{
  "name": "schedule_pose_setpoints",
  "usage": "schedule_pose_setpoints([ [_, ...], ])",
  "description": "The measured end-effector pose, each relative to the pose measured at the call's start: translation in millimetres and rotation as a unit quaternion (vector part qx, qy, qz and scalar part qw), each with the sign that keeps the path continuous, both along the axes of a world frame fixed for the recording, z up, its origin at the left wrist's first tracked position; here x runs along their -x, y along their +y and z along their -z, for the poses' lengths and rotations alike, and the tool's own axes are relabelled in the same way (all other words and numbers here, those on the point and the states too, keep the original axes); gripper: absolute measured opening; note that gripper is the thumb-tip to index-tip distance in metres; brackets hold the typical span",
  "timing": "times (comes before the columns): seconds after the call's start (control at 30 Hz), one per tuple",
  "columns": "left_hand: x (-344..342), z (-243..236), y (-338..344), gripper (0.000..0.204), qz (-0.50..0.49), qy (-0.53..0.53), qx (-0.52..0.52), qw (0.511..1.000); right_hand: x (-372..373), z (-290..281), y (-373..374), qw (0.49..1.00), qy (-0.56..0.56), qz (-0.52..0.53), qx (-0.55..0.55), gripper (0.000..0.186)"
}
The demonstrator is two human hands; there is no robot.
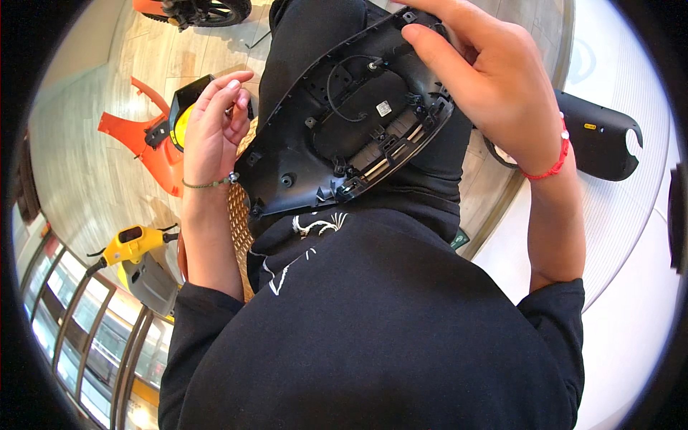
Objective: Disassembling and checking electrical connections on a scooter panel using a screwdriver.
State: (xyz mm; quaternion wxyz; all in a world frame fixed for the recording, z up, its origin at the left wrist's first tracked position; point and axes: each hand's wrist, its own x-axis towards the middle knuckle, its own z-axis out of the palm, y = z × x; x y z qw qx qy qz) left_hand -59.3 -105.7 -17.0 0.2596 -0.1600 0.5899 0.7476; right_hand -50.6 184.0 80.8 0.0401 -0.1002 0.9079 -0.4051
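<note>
Across my lap lies a black plastic panel [290,154], its hollow inner side facing up. It has screw posts, clips, a thin black cable [330,89] and a light-coloured strip along its right edge. My right hand [487,79] grips the panel's far end, thumb on the inner side and the other fingers partly hidden behind the hand. My left hand [218,125] is raised beside the panel's left edge, apart from it. Its thumb and forefinger are pinched close together and the other fingers curl in. Whether something small sits between them cannot be made out.
On the floor to the left lie an orange plastic shell [159,161] and a black and yellow part [183,118]. A yellow scooter [132,245] stands lower left, and a wheel [218,11] shows at the top. A black cover [602,140] rests on the white surface at right.
</note>
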Motion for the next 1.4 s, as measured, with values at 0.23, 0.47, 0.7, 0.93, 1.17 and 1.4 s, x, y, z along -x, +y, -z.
schedule_pose_setpoints([
  [0.23, 2, -2, 6, 0.029, 0.012, 0.019, -0.002, 1.000, 4, -32, -9, 0.985, -0.146, 0.047, 0.074, 0.018],
  [0.47, 0, 1, 7, 0.029, 0.014, 0.016, 0.010, 1.000, 1, -22, -5, 0.996, -0.008, -0.058, -0.067, 0.017],
  [0.7, -1, 6, 6, 0.027, 0.029, 0.005, 0.007, 1.000, 21, -23, -1, 0.979, -0.157, 0.003, 0.133, 0.020],
  [0.93, -4, 10, 5, 0.026, 0.034, 0.008, 0.015, 0.999, -8, -1, -14, 0.982, -0.100, 0.075, 0.139, 0.018],
  [1.17, -4, 4, 16, 0.024, 0.031, 0.027, 0.052, 0.998, -5, -16, -3, 0.997, -0.019, -0.002, -0.081, 0.019],
  [1.4, 7, -33, 85, 0.032, 0.193, 0.343, 0.167, 0.904, -5, -2, -9, 0.996, -0.032, -0.049, -0.067, 0.023],
])
